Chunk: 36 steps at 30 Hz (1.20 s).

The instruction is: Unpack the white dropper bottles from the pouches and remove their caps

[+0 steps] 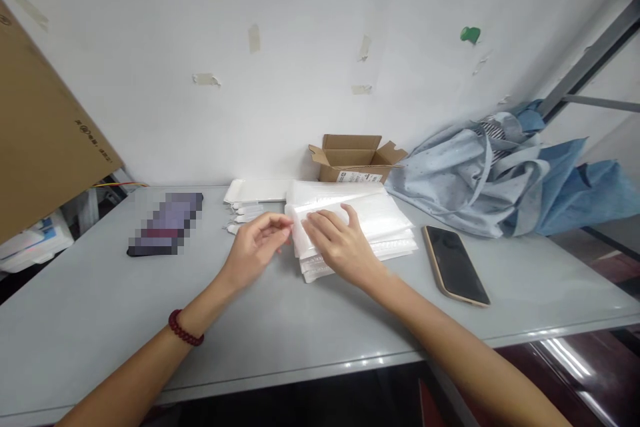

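Note:
A stack of white, partly see-through plastic bags point(390, 213) lies on the grey table, its layers fanned unevenly. My left hand point(257, 243) is at the stack's left edge, with thumb and forefinger closed in a pinch at the edge of the top bag. Flat on top of that bag rests my right hand point(340, 240), its fingers stretched out and the thumb raised. Left of the stack are several small white pieces with thin ends point(247, 212), partly behind my left hand. A flat white packet point(260, 190) lies behind them.
An open cardboard box point(357, 157) stands behind the stack. A phone point(457, 263) lies at the right, and a blurred-out dark device point(167, 223) at the left. Light blue cloth point(450, 167) is heaped at the back right. A large cardboard sheet point(45, 120) leans at the left.

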{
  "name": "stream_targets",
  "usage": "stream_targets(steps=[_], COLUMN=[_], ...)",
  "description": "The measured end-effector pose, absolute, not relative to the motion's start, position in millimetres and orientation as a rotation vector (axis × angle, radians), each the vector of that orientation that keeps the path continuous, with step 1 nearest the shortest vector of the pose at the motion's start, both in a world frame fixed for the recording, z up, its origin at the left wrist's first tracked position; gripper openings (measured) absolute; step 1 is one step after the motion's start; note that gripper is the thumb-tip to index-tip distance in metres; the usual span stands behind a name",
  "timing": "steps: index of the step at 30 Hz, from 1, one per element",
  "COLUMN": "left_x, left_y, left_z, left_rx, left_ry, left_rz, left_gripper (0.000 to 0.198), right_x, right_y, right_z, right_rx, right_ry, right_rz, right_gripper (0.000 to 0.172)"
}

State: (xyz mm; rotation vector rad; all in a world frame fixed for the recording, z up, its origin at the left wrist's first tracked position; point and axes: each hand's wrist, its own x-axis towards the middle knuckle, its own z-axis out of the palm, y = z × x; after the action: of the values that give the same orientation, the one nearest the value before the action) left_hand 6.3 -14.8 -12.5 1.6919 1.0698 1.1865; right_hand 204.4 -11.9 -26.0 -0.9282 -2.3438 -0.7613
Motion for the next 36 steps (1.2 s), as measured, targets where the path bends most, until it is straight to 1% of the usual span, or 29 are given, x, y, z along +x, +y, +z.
stream_targets(steps=[5, 7, 10, 13, 15, 18, 20, 25, 26, 28, 30, 31, 34, 36], left_x=[11, 10, 9, 7, 6, 1, -2, -1, 0, 2, 2, 1, -2, -2], left_y=[-15, -12, -8, -5, -3, 1, 5, 12, 13, 15, 17, 18, 21, 23], left_z=[-23, -28, -31, -28, -24, -20, -20, -24, -25, -25, -25, -24, -24, -25], left_rx=[2.269, 2.377, 2.421, 2.310, 2.128, 1.781, 1.599, 1.258, 1.194, 1.081, 1.014, 0.999, 0.990, 1.001], left_ry=[1.105, 1.098, 1.072, 1.137, 1.233, 1.278, 1.225, 1.079, 1.051, 1.011, 0.984, 0.970, 0.924, 0.895], left_rz=[1.122, 1.121, 1.159, 1.280, 1.323, 1.284, 1.237, 1.130, 1.123, 1.137, 1.165, 1.176, 1.174, 1.138], left_gripper=[0.034, 0.036, 0.033, 0.027, 0.020, 0.017, 0.019, 0.022, 0.025, 0.040, 0.052, 0.054, 0.055, 0.050], right_x=[207, 206, 204, 203, 202, 204, 205, 209, 210, 211, 212, 213, 215, 217], right_y=[-9, -9, -12, -16, -16, -13, -9, 0, 1, 3, 5, 5, 7, 7], right_z=[-25, -26, -26, -24, -21, -18, -18, -25, -26, -29, -30, -31, -30, -29], right_rx=[-0.847, -0.827, -0.823, -0.862, -0.911, -0.941, -0.954, -1.027, -1.041, -1.076, -1.119, -1.141, -1.234, -1.306], right_ry=[-2.280, -2.269, -2.244, -2.114, -1.943, -1.714, -1.698, -1.981, -2.030, -2.093, -2.123, -2.133, -2.142, -2.134], right_rz=[-0.807, -0.806, -0.798, -0.833, -0.890, -0.962, -0.980, -0.909, -0.881, -0.826, -0.777, -0.759, -0.722, -0.684], right_gripper=[0.030, 0.029, 0.027, 0.025, 0.030, 0.036, 0.035, 0.021, 0.017, 0.011, 0.012, 0.013, 0.013, 0.013])
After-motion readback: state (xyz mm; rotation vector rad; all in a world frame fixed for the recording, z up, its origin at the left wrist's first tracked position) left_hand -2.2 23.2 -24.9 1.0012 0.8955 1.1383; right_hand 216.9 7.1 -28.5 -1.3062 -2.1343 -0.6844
